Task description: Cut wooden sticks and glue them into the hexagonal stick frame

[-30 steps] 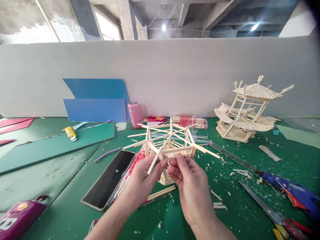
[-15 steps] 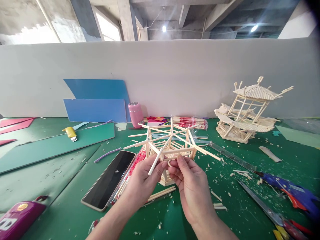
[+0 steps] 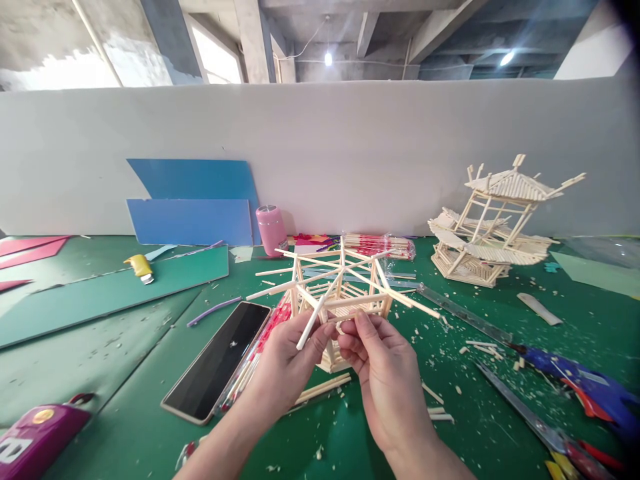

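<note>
A small pavilion frame of thin wooden sticks (image 3: pixel 355 302) stands on the green table in front of me, with roof sticks spreading outward from its top. At its near side, my left hand (image 3: pixel 285 363) and my right hand (image 3: pixel 387 373) are closed, thumbs and fingertips meeting around a short wooden stick (image 3: pixel 345 319). The stick lies roughly level, just under the frame's front top bar. One loose-ended roof stick (image 3: pixel 310 327) slants down over my left fingers. My hands hide part of the frame's lower front.
A phone (image 3: pixel 217 360) and packs of sticks lie to the left. Scissors (image 3: pixel 525 410), a blue-handled tool (image 3: pixel 580 377) and a clear ruler (image 3: pixel 465 313) are on the right. A finished-looking stick pavilion (image 3: pixel 495 227) and a pink bottle (image 3: pixel 271 231) stand behind. Wood scraps litter the table.
Almost nothing differs; my fingers have shifted very slightly on the short stick, and the view has moved a tiny bit.
</note>
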`<state>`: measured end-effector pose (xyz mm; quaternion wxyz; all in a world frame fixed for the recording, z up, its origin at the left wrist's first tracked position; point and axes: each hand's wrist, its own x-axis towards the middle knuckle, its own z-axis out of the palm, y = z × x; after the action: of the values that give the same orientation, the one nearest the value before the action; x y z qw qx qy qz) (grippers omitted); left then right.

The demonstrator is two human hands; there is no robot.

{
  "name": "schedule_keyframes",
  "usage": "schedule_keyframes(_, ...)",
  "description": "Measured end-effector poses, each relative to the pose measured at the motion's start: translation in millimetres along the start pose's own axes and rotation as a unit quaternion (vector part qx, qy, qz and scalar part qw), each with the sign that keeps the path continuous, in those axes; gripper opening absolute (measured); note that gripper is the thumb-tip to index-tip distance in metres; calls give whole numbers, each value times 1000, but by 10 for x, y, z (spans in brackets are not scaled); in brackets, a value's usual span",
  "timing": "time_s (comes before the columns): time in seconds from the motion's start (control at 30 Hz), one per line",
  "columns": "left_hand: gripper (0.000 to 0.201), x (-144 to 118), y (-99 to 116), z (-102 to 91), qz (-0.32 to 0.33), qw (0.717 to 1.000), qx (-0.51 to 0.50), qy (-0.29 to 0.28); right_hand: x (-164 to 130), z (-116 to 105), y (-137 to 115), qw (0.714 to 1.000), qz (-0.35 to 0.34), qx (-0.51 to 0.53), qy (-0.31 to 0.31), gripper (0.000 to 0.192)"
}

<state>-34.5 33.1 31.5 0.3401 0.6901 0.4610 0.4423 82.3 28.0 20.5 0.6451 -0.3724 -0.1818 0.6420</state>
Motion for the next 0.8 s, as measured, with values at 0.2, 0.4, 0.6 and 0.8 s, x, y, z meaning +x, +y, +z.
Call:
schedule_keyframes(0.2, 22, -2, -22, 8, -7, 1000, -2, -1, 4, -6, 4, 1000, 3, 3, -6, 17)
schedule_keyframes(0.4, 16, -16, -27, 22, -10, 999, -34, -4, 6, -7, 13, 1000, 2, 12, -3, 16)
schedule_keyframes(0.6, 16, -14, -7, 20, -6, 999, -45, -4, -1, -14, 13, 1000, -3, 11, -1, 15)
schedule_keyframes(0.8, 16, -13, -34, 37, -21, 999, -48, -8, 19, -12, 18, 1000, 0, 10, 0, 15)
